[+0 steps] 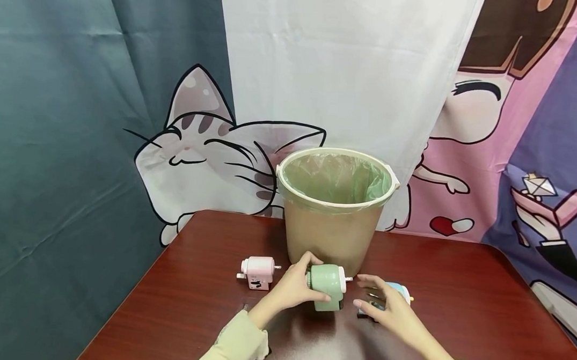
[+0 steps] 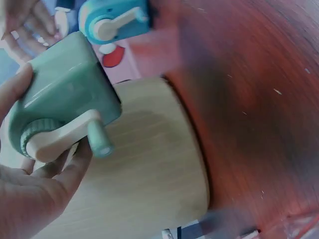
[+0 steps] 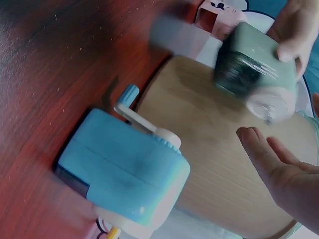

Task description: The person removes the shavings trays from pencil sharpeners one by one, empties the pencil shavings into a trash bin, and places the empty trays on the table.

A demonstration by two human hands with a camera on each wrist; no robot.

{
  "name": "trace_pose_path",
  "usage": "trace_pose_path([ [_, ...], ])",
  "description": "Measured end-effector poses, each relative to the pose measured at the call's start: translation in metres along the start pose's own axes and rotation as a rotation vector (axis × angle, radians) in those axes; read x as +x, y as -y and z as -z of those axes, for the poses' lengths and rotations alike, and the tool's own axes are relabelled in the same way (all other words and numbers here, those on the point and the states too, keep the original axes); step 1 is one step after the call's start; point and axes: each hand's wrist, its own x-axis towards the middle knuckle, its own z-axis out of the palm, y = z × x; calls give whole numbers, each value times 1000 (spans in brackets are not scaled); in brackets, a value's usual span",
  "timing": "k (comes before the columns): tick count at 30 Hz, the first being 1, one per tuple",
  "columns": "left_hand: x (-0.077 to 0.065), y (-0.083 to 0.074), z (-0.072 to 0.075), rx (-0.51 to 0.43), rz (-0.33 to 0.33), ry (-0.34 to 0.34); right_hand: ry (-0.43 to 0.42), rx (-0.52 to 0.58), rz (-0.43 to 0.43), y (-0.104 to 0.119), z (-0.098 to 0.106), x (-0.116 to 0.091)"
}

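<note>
A green crank pencil sharpener (image 1: 326, 285) is held up off the table by my left hand (image 1: 296, 282), with thumb and fingers gripping its sides. Its pale crank (image 2: 67, 135) faces the camera in the left wrist view, and a short thin piece juts from its white front. To its right, my right hand (image 1: 394, 313) reaches toward that front with fingers parted, apart from it and holding nothing. Partly behind the right hand stands a blue pencil sharpener (image 3: 124, 167), with a yellow rod (image 3: 113, 233) at its front. A pink sharpener (image 1: 260, 271) stands to the left.
A beige bin (image 1: 332, 230) with a green plastic liner (image 1: 339, 177) stands on the table just behind the hands. The reddish-brown wooden table (image 1: 187, 283) reaches back to a hanging cloth with a cartoon cat (image 1: 197, 165).
</note>
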Motion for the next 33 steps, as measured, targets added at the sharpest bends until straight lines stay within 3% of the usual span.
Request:
trace_pose_path([
  [4,0,-6,4,-127,-32,-30,30,17,-67,4,-7,2],
  [7,0,-12,6,-187,-57,-41,39,24,-57,8,-11,5],
  [19,-1,-32,14,-298,-47,-47,38,165,-131,14,-15,16],
  [33,2,-40,26,-382,-133,-92,35,170,-44,22,-13,32],
])
